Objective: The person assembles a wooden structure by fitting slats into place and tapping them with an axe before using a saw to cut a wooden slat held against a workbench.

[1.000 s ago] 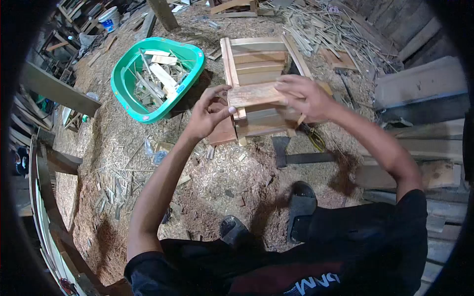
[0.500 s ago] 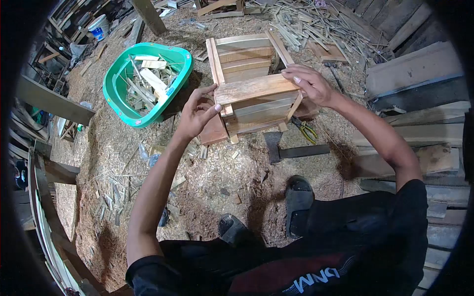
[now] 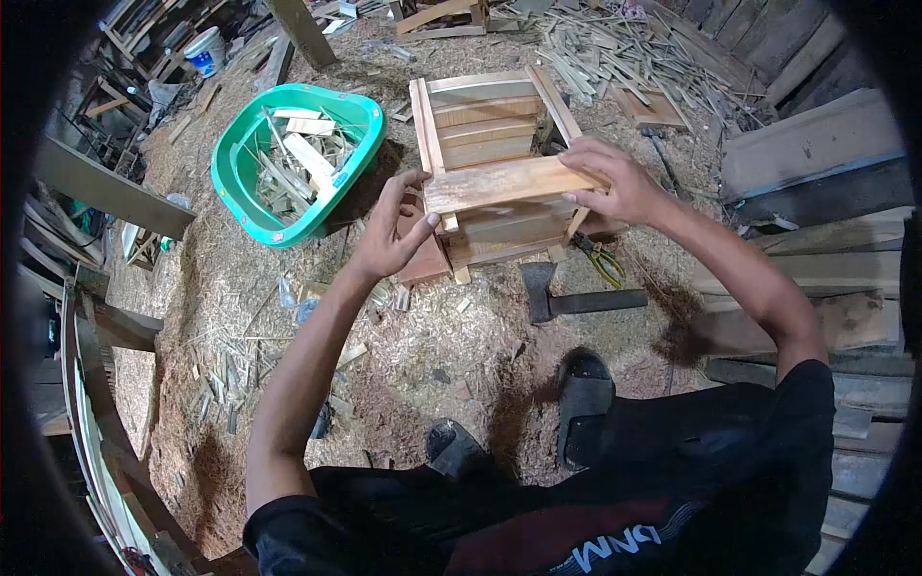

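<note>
A slatted wooden box frame (image 3: 485,115) stands on the floor in front of me, with slats across its sides. Across its near top edge lies a flat wooden board (image 3: 509,184). My right hand (image 3: 619,182) is closed around the board's right end, fingers over the top and thumb at the near edge. At the other end, my left hand (image 3: 392,230) grips the board's left end between curled fingers and thumb. A reddish wooden block (image 3: 423,261) sits beside the frame, partly behind my left hand.
A green plastic tub (image 3: 230,197) with wood offcuts stands left of the frame. Near my feet lie an axe (image 3: 586,302) and yellow-handled pliers (image 3: 607,266). A hammer (image 3: 661,154) rests at the right. Stacked planks (image 3: 816,254) line the right side; shavings cover the floor.
The board's right end has shifted slightly rightward, and my right thumb now sits at its near edge instead of on top. My left hand stays at the left end. The whole view has shifted slightly.
</note>
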Demonstrator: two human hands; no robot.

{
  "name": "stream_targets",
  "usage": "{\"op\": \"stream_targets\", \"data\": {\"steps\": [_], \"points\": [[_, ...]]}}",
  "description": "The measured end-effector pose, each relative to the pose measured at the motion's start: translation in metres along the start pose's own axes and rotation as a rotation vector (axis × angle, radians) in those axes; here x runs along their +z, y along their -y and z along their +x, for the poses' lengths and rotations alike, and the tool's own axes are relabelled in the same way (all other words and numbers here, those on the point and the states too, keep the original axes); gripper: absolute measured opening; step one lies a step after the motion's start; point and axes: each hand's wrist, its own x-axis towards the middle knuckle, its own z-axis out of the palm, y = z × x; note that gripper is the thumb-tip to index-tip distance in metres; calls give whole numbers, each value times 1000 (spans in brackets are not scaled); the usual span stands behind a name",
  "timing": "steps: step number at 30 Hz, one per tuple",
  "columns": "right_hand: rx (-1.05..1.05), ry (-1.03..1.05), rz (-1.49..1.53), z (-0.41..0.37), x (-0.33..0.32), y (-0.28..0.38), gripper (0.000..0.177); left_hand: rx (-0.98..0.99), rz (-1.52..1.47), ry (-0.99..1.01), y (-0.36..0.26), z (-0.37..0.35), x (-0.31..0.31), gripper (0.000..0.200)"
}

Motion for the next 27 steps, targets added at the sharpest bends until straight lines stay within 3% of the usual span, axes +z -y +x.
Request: {"op": "stream_targets", "data": {"steps": [4, 8, 12, 16, 27], "points": [[-8, -37, -79, -19, 1, 13, 48, 229, 218, -6, -2, -9, 1, 60], [-17, -31, -43, -20, -5, 20, 48, 186, 114, -45, -4, -16, 8, 56], [-10, -45, -41, -12, -5, 14, 45, 224, 295, -104, -12, -4, 3, 52], [24, -12, 20, 3, -8, 0, 43, 165, 183, -25, -9, 16, -6, 50], [47, -12, 91, 13, 1, -15, 46, 182, 252, -38, -6, 23, -15, 49]]}}
